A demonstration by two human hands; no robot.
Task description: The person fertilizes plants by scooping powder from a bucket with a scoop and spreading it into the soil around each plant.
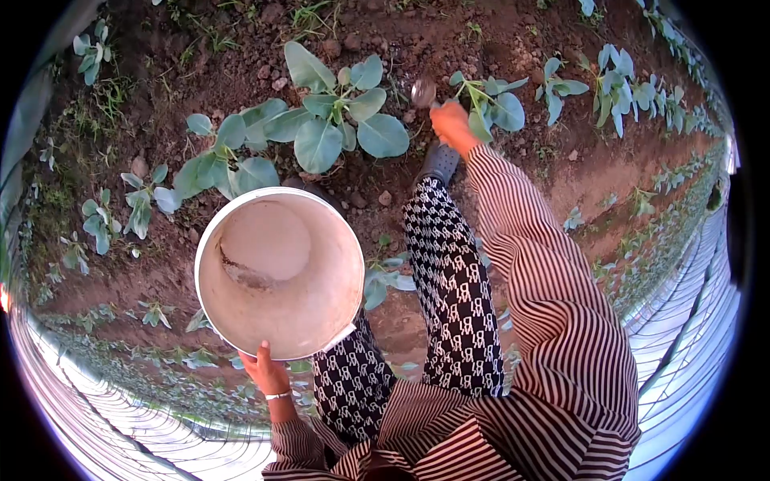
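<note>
My left hand (265,370) grips the lower rim of a white bucket (321,305), its thumb over the edge. The bucket is tilted so its mouth faces me; a little dark residue (245,274) clings inside. My right hand (451,124) is closed around the short visible handle of a metal spoon (423,92), whose bowl is over the soil, blurred. Just right of that hand stands a small leafy plant (493,106). A larger broad-leaved plant (329,116) grows to its left. What the spoon's bowl contains cannot be made out.
Rows of similar plants (618,88) run left and right through brown, cloddy soil (529,40). My shoe (440,163) stands on the soil just below the right hand. Grass (112,100) grows at left. Pale ribbed sheeting (682,297) borders the field.
</note>
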